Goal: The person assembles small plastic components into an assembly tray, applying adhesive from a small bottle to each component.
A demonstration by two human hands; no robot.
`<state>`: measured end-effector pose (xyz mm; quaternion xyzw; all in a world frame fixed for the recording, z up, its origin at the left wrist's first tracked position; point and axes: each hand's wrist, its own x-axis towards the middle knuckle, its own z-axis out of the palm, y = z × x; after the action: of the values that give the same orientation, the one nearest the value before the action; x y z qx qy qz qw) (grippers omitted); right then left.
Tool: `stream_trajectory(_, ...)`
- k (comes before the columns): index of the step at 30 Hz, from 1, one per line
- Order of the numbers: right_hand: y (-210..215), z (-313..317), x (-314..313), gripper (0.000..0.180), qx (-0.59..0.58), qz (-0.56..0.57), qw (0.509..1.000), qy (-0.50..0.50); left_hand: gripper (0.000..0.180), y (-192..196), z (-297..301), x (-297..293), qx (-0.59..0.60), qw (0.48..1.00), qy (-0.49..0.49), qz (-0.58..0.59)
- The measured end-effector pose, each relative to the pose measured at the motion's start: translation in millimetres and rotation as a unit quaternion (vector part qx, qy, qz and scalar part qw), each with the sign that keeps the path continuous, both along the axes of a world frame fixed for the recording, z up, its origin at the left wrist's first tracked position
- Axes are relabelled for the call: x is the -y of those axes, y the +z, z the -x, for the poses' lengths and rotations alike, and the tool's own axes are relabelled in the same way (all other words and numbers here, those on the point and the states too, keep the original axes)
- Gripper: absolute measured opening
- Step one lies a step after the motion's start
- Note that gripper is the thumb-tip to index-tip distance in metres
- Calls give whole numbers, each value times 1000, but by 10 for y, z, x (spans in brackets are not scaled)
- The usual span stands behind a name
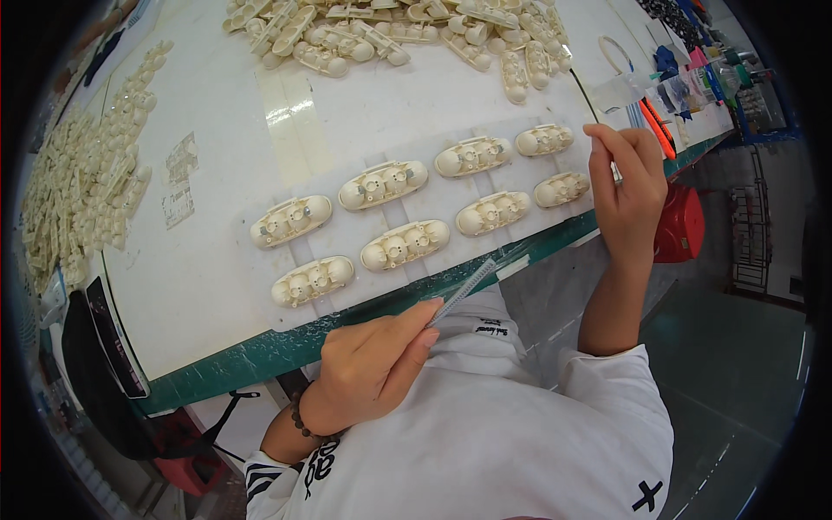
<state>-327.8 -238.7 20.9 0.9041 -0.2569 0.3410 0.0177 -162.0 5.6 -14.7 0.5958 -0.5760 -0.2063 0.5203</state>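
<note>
My left hand [373, 360] is closed, thumb and fingers pinching a narrow grey strip with a row of small marks [465, 290] in front of the table's green edge. Raised at the right side of the table, my right hand [631, 186] has its fingers pinched together; whatever is between them is too small or hidden to make out. Between the hands lies a pale translucent board [338, 230] bearing two rows of cream oval plastic shells with round cups. A front-row shell [405, 245] sits near its middle, and a back-row shell [382, 185] shows small grey pieces.
A heap of loose cream shells [373, 39] covers the far side of the table [217, 286]. More small cream parts [82, 186] are piled at the left. An orange-handled tool [657, 128] and clear bottles lie at the right, above a red stool [680, 225].
</note>
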Motion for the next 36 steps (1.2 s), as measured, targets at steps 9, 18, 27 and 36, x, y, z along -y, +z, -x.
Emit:
stream_trajectory(9, -45, 17, 163, 20, -70, -3, 997, 16, 27, -8, 21, 25, -1, 1000, 11, 9)
stream_trajectory(18, 112, -198, -835, 40, -5, -75, 970, 233, 27, 6, 5, -55, -18, 999, 20, 24)
stream_trajectory(27, 94, -640, -1108, 47, -17, -22, 943, 331, 28, -63, -67, -525, -39, 992, 98, 64)
stream_trajectory(36, -52, -973, -1268, 43, -17, 31, 905, 423, 27, -238, -120, -872, -117, 982, 137, 63)
